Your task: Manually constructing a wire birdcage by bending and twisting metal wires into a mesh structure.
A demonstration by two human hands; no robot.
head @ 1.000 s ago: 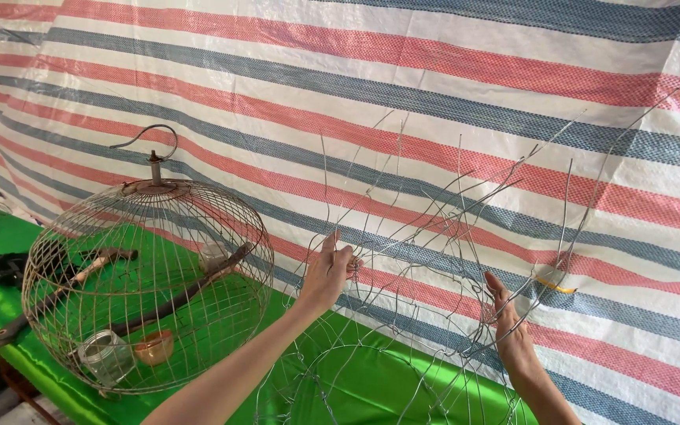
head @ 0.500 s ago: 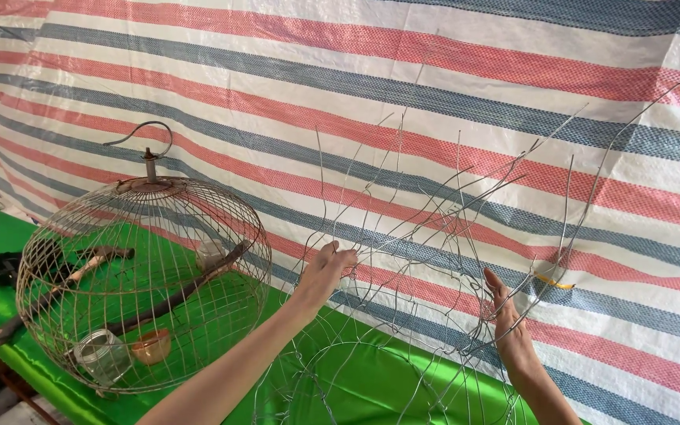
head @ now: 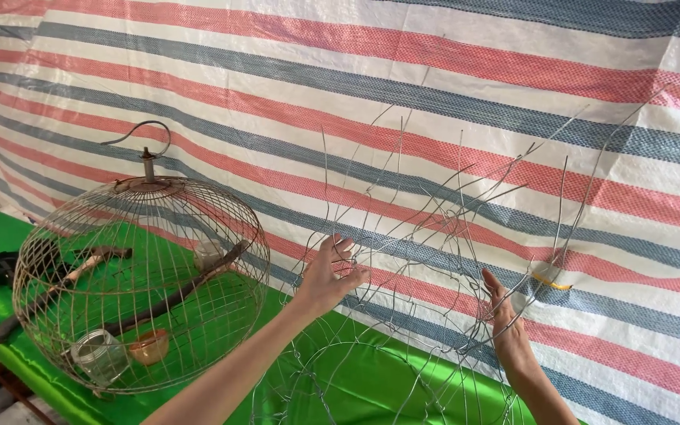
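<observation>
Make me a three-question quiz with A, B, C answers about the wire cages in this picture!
1. Where is the finished round cage? A beside the left hand, to its left; B behind the right hand; C hanging overhead.
2. What colour is the table cover? A yellow; B green; C black.
3. How is the unfinished wire frame? A wires loose on top; B closed dome; C flattened.
Answers: 1 A, it stands left of that hand. 2 B, bright green cloth. 3 A, wire ends stick up apart.

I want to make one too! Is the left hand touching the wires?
Touching. The head view shows the left hand with fingers spread against the loose wires, no gap between them.
</observation>
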